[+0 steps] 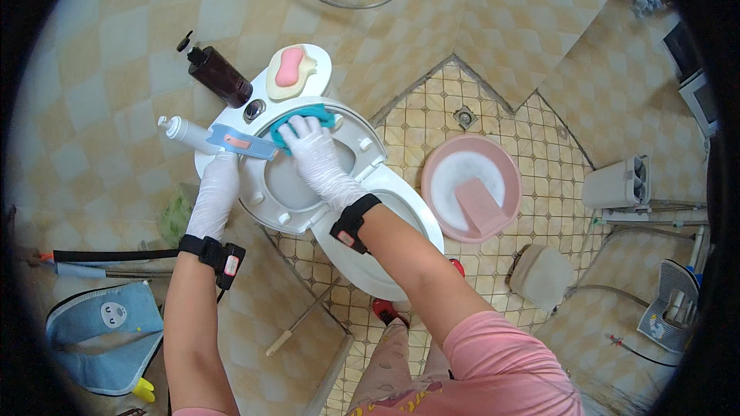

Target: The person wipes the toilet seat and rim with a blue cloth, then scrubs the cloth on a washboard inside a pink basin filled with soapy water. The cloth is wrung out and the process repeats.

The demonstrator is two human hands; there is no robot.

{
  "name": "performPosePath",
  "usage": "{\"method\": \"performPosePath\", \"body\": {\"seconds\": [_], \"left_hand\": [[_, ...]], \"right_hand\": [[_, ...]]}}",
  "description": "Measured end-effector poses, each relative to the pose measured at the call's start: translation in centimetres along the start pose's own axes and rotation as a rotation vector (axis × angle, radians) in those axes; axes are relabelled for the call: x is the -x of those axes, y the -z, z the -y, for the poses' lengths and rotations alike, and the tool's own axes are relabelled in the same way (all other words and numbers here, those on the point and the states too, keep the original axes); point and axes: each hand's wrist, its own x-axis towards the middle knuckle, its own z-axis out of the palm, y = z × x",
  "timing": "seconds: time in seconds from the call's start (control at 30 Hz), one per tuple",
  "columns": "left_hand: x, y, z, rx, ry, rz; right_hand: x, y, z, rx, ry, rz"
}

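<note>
My right hand (pixel 312 150), in a white glove, presses a teal cloth (pixel 315 110) against the upper rim of the raised white toilet seat (pixel 252 176). The seat leans towards the tank, above the toilet bowl (pixel 425 242). My left hand (pixel 222 170), also gloved in white, is at the tank's left side; its fingers are hidden at a light-blue plastic item with a pink inset (pixel 236 140). Whether it grips that item or the seat's edge cannot be told. A white bottle (pixel 188 132) lies behind the blue item.
On the tank stand a dark pump bottle (pixel 219 78) and a soap dish (pixel 283 91) with pink soap (pixel 290 66). A pink basin (pixel 514 185) of suds holds a ribbed washboard (pixel 477 205). A stool (pixel 543 277), a floor drain (pixel 465 118) and a long-handled stick (pixel 303 318) are nearby.
</note>
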Motion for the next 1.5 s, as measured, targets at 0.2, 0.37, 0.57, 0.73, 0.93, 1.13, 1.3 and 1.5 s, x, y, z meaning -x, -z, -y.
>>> {"method": "performPosePath", "body": {"seconds": [0.2,0.37,0.57,0.73,0.93,1.13,1.3,1.5], "left_hand": [[0.3,-1.2,-0.9,0.001,-0.054,-0.097],[1.9,-1.5,-3.7,-0.447,0.027,-0.093],[2.8,-1.1,-5.8,-1.146,-0.037,0.117],[2.5,-1.2,-5.7,-1.246,0.029,0.141],[2.5,-1.0,-5.3,-0.930,0.186,0.018],[2.1,-0.6,-4.6,-1.222,0.022,0.155],[1.8,-0.4,-4.2,-1.238,0.032,0.172],[2.0,-0.2,-3.9,-1.228,0.003,0.180]], "right_hand": [[3.3,2.0,-3.9,-0.156,-0.516,0.146],[4.5,-1.1,-4.3,-0.282,-0.747,-0.307],[6.6,-4.3,-6.5,0.004,-0.744,0.106],[7.8,-4.6,-7.7,-0.109,-0.863,-0.003],[7.6,-5.6,-7.3,-0.158,-0.641,-0.230],[11.3,-6.3,-10.7,-0.265,-1.076,-0.231],[14.4,-10.0,-13.0,-0.206,-1.355,-0.191],[15.5,-13.0,-12.0,-0.324,-1.294,-0.071]]}}
